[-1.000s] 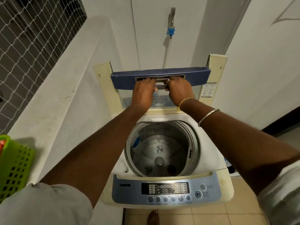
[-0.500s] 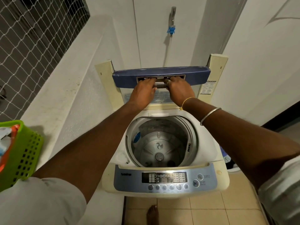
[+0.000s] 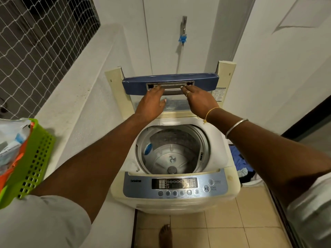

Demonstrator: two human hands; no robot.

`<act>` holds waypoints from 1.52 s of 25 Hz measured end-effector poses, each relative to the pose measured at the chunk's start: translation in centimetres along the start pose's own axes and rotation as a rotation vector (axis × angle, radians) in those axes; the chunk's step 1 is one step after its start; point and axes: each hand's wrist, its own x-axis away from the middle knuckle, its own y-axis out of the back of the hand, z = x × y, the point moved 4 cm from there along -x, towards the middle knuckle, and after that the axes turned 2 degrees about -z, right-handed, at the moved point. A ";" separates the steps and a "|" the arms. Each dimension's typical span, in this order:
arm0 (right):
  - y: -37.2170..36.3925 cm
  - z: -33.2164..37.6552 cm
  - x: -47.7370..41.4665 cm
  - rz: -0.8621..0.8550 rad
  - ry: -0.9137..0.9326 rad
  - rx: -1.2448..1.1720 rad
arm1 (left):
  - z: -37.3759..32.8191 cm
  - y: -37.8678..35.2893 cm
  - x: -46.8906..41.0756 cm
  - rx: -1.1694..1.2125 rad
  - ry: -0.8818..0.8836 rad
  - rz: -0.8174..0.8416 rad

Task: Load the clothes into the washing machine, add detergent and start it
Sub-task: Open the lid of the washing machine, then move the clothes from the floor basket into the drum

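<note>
The left hand (image 3: 152, 104) and right hand (image 3: 199, 101) lie slack with fingers stretched out, their tips at either end of the slotted grey handle recess (image 3: 172, 85) in the lid (image 3: 134, 85). Whether the tips hook inside is hard to make out. The lid stands raised at the back of the washing machine (image 3: 232, 179), a glossy blue bar between cream side posts. A thin metal bangle (image 3: 234, 127) circles the right forearm.

Below the arms the round steel drum (image 3: 182, 149) gapes open, ribbed and shiny, with a blue disc on its left wall. At the front of the washing machine the curved blue-grey control panel (image 3: 136, 187) carries small buttons with blurred lettering.

Left of the washing machine a rough white ledge (image 3: 71, 108) presses close, bearing a perforated green plastic basket (image 3: 35, 158), cut off by the frame edge. Right of the washing machine, in a narrow gap, the clothes (image 3: 239, 161) lie crumpled, blue and dark, half hidden by the right arm. In front of it, beige tiles (image 3: 223, 221) and a bare foot (image 3: 165, 235).
</note>
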 end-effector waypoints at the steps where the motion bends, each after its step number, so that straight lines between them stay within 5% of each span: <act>1: 0.1 -0.1 0.5 0.010 -0.018 -0.017 | -0.1 0.1 0.4 0.002 0.014 0.006; 6: -0.4 -0.3 4.5 0.022 -0.172 -0.157 | -0.7 0.0 5.5 0.048 0.127 -0.042; 20: -9.5 4.3 22.8 0.372 -0.156 -0.217 | -4.8 -9.6 23.3 -0.082 0.246 0.359; 30: -5.9 -0.9 29.4 0.295 -0.238 -0.267 | -15.4 -10.6 22.6 -0.134 0.113 0.354; 38: -6.1 -13.2 32.8 0.283 -0.454 -0.278 | -26.0 -17.6 16.2 -0.023 -0.079 0.433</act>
